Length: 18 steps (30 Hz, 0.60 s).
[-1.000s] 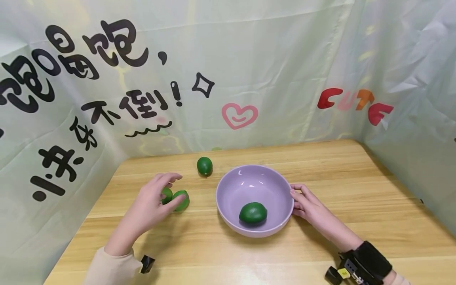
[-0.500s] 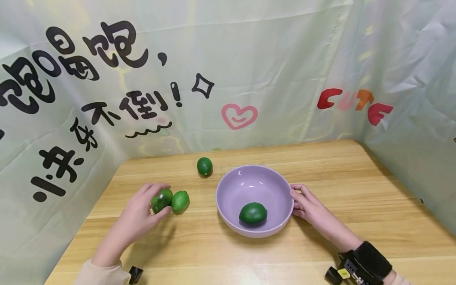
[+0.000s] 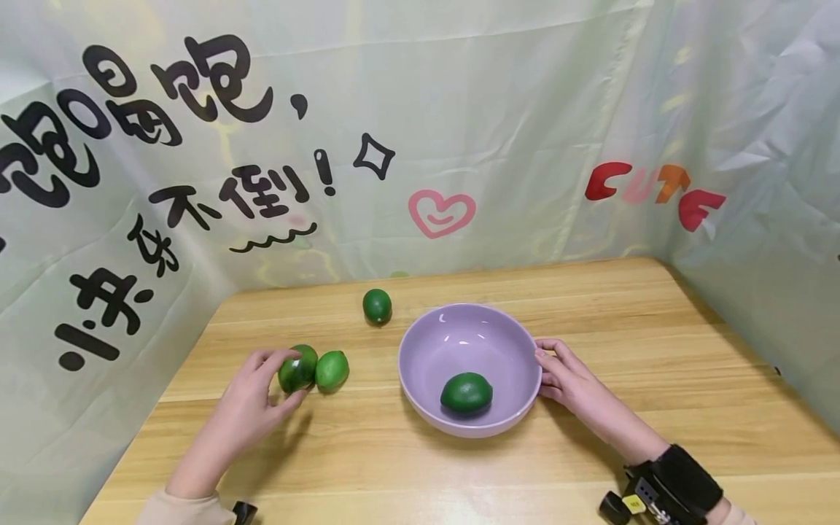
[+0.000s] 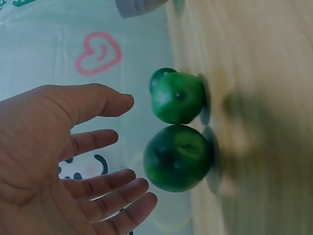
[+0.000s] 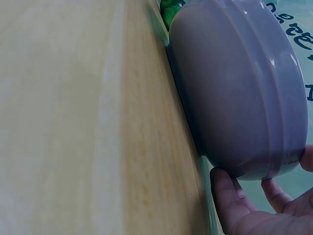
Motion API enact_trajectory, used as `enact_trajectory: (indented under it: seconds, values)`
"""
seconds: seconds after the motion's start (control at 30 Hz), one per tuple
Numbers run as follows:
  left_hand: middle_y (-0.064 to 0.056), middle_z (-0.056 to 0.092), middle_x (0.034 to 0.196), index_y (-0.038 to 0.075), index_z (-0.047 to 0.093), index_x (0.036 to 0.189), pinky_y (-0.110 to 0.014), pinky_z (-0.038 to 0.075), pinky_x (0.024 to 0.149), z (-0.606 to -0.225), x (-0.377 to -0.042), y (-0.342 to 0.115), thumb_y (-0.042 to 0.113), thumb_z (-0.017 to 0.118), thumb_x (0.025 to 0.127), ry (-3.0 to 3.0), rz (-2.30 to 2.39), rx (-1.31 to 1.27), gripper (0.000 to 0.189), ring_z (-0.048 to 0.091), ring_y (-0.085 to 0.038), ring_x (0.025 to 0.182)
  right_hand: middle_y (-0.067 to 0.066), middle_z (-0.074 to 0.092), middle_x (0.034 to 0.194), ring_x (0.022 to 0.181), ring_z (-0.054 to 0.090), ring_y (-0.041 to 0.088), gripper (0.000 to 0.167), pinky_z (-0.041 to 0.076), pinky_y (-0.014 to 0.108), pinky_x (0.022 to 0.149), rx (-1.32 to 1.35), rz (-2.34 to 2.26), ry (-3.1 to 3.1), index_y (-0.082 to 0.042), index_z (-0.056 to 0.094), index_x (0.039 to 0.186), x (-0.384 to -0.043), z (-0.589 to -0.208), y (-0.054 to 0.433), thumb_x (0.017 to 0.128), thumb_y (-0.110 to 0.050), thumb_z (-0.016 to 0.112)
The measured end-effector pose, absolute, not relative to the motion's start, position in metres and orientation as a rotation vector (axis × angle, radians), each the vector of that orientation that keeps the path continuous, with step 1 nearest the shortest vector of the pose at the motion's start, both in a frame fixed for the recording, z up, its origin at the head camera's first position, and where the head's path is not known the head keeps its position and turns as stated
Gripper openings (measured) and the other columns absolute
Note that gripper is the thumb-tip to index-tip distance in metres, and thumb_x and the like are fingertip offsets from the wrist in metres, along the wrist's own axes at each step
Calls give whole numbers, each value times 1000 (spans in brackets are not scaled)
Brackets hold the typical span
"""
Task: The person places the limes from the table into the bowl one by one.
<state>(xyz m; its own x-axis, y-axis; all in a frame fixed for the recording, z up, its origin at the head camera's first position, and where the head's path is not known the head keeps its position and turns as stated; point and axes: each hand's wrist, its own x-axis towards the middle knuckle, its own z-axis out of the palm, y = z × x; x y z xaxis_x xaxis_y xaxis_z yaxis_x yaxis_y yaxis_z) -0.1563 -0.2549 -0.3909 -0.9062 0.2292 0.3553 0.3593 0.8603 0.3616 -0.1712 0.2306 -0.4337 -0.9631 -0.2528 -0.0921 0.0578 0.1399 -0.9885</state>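
My left hand [image 3: 252, 397] reaches toward a dark green lime [image 3: 298, 369] on the table's left side. In the left wrist view a gap shows between its spread, slightly bent fingers [image 4: 115, 183] and the lime's skin. A lighter green lime [image 3: 332, 370] lies right against the dark one. At the table's middle stands a purple bowl [image 3: 420, 412] with one dark green lime [image 3: 467, 393] inside. My right hand [image 3: 569, 373] holds the bowl's right side, thumb by the rim and other fingers against the outer wall and lower edge, as the right wrist view shows.
Another dark green lime [image 3: 377, 306] lies behind and left of the bowl. A pale printed cloth [image 3: 499, 146] hangs around the wooden table [image 3: 630, 313] at the back and sides. A black wrist strap [image 3: 685, 481] with a small camera sits on my right wrist.
My left hand has drawn back to the left and downward from over the two limes, so both show more fully. Right hand, bowl and limes have stayed put.
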Motion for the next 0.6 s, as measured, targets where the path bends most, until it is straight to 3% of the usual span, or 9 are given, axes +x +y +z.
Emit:
enact_trajectory:
  seconds: [0.2, 0.6]
  values:
    - [-31, 59, 134, 7, 64, 137, -74, 54, 93, -397, -159, -257, 12, 89, 85, -2755, -616, -382, 58, 65, -52, 116, 33, 41, 157, 114, 67, 10, 55, 54, 18, 97, -181, -1899, 2185, 2, 30, 154, -171, -434, 231, 118, -39, 37]
    - [-28, 55, 137, 9, 61, 141, -70, 55, 92, -411, -166, -262, 15, 88, 87, -2768, -637, -329, 61, 64, -48, 116, 32, 41, 156, 113, 67, 10, 55, 55, 18, 97, -201, -1905, 2182, 2, 30, 155, -172, -435, 232, 118, -39, 37]
